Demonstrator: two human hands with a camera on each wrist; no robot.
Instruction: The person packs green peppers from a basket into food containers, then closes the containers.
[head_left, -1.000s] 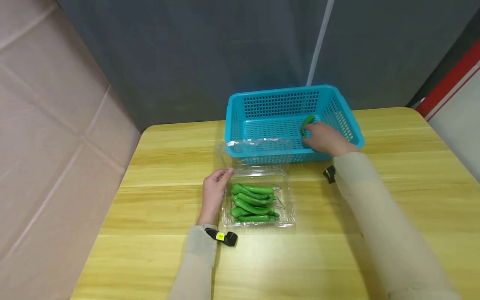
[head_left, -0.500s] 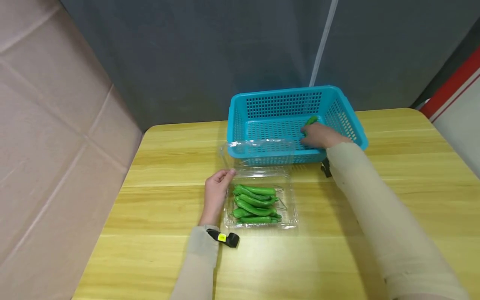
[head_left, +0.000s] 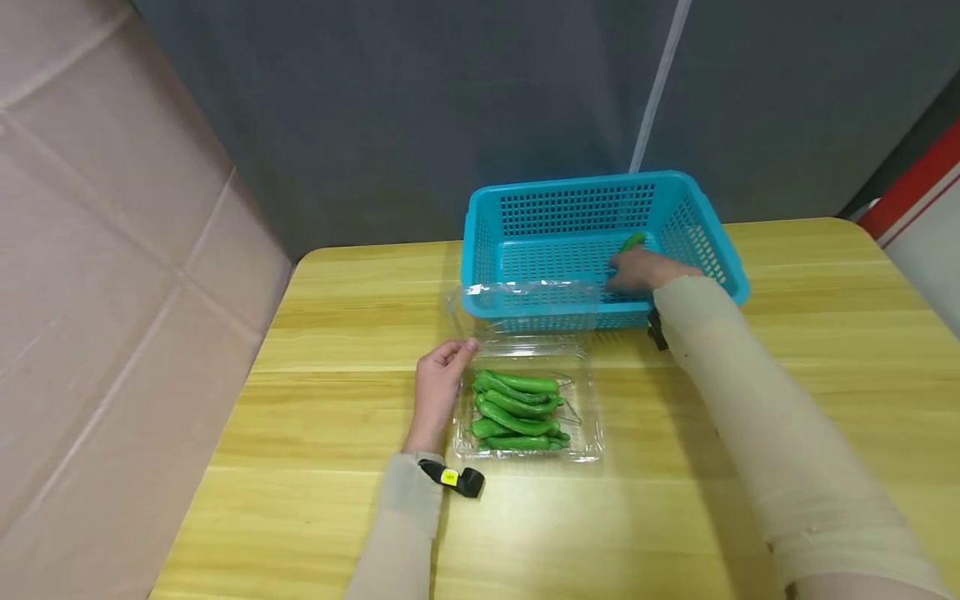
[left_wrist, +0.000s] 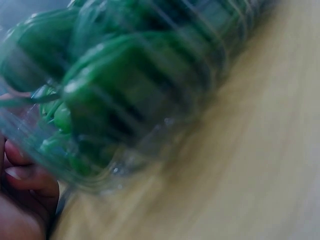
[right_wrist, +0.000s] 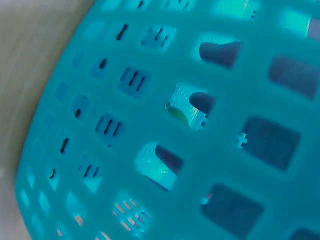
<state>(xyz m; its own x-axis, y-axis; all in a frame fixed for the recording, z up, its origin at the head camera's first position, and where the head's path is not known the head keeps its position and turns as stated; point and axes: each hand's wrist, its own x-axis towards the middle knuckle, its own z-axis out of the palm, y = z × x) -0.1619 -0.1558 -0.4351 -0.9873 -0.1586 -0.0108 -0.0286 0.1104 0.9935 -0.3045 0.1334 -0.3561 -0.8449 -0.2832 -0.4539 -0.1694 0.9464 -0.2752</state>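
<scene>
An open clear plastic clamshell box (head_left: 592,450) stands on the table. Several green chili peppers (head_left: 517,408) lie side by side in its base, and the left wrist view shows them close up through the plastic wall. My left hand (head_left: 438,383) pinches the box's left edge near the hinge, its fingers curled. Behind the box, my right hand (head_left: 645,271) reaches down into a blue plastic basket (head_left: 577,187). The tip of a green pepper (head_left: 634,241) shows just beyond its fingers. Through the basket's holes the right wrist view gives only dark bits of finger; the grip is hidden.
The box's raised clear lid (head_left: 525,304) leans against the basket's front wall. A dark grey panel (head_left: 412,125) rises behind the wooden table (head_left: 300,433), with a pinkish wall (head_left: 112,292) at the left.
My right hand has lowered over the pepper in the basket and now covers most of it. My left hand keeps its place at the box. The whole head view has shifted slightly.
</scene>
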